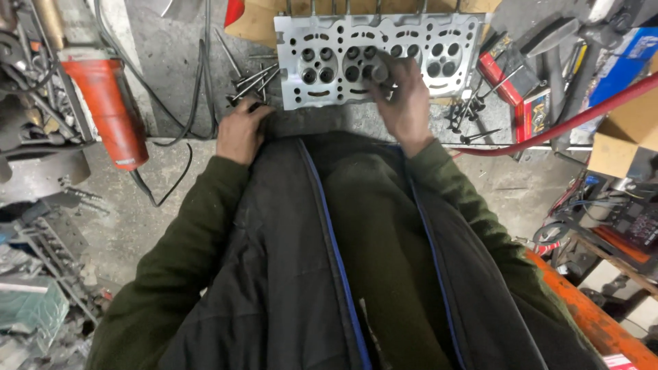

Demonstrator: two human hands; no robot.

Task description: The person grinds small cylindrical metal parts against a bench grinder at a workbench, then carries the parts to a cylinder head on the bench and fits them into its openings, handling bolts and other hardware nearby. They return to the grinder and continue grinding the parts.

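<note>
Right hand (406, 103) grips a small dark part (379, 71) against the cylinder head (322, 41); left hand (240, 130) rests curled by loose valves (252, 81), grasp unclear.

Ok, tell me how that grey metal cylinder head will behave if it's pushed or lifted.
The grey metal cylinder head looks like a thick solid casting, so probably heavy and rigid. Lying flat, it seems unlikely to tip or roll. The right hand resting on it likely steadies it.

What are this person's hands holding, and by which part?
The right hand presses a small dark round part against the metal cylinder head, its fingers around the end. The left hand rests on loose valves; its hold cannot be told.
</note>
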